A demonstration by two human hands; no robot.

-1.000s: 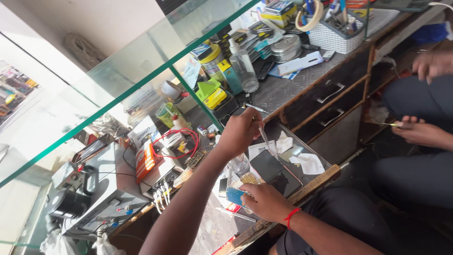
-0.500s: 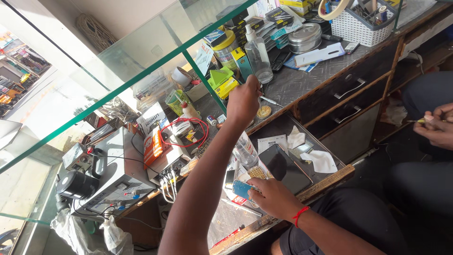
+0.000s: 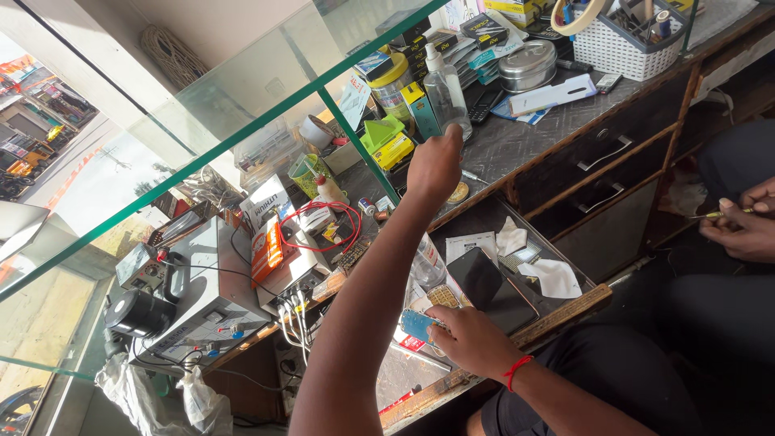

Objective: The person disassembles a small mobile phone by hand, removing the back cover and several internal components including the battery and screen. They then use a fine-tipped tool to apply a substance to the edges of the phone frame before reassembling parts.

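Head cam: my left hand (image 3: 434, 165) is stretched up to the clear plastic squeeze bottle (image 3: 446, 95) on the grey surface (image 3: 525, 137), fingers curled right at its base; can't tell if they've closed on it. Right hand (image 3: 468, 339) pinches a small blue circuit board (image 3: 420, 325) over the tray. Risk, imo: bottle tips w/ a blind grab, or my forearm snags the red wire loop (image 3: 323, 222).
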